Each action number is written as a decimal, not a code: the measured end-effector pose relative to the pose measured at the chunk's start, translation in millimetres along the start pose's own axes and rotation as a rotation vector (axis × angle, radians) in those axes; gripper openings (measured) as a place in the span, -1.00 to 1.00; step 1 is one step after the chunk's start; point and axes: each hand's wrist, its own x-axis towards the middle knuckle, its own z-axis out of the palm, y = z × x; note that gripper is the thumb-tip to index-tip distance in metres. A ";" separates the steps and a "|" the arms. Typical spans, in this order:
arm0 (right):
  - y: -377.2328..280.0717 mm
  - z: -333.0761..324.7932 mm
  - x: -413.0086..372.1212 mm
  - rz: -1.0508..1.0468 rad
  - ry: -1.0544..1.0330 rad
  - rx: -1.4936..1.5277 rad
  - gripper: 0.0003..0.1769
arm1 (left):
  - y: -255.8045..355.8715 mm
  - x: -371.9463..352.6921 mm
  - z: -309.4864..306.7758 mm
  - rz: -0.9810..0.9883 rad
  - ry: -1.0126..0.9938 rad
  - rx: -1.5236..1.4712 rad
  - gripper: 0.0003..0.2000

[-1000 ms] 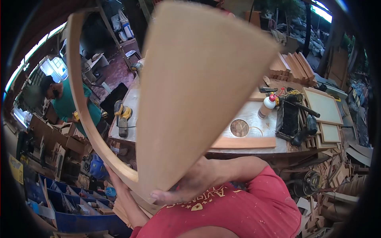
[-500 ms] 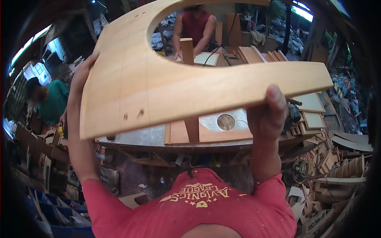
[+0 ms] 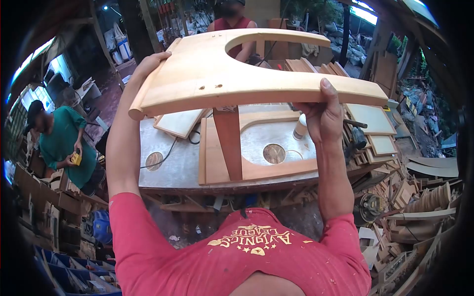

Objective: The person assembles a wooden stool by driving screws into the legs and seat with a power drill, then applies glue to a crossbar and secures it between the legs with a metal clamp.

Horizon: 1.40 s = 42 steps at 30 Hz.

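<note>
A pale U-shaped wooden panel [image 3: 192,69] with a rounded cutout is held up above the workbench. At its far left end, which has a rounded rail along the edge, my left hand [image 3: 152,64] grips the wood. My right hand [image 3: 326,111] is closed around the near arm of the U, thumb on top and fingers underneath. Small dark knots or holes mark the near edge. Below it, a similar U-shaped panel [image 3: 279,169] lies flat on the bench. A reddish tapered board [image 3: 228,145] stands up from that panel, its upper end meeting the held panel in this view.
The metal-topped workbench [image 3: 163,180] also carries a white bottle [image 3: 300,128], a framed panel [image 3: 180,122] and a dark cable. Framed panels [image 3: 370,118] are stacked at right. One person [image 3: 237,24] is across the bench; another [image 3: 64,133] at left holds a yellow tool.
Both hands have lowered and levelled the panel, moving it farther from me. More of the bench and the lower panel now shows, and the person at left stands more upright.
</note>
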 end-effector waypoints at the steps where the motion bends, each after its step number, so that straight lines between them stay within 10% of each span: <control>1: 0.8 -1.3 1.1 0.008 0.014 0.005 -0.51 | -5.3 6.2 -0.2 -0.004 0.004 -0.038 -0.62; 42: 32.7 -46.1 6.1 0.059 -0.034 -0.063 -0.45 | -35.1 -10.0 18.1 -0.024 0.126 0.129 -0.58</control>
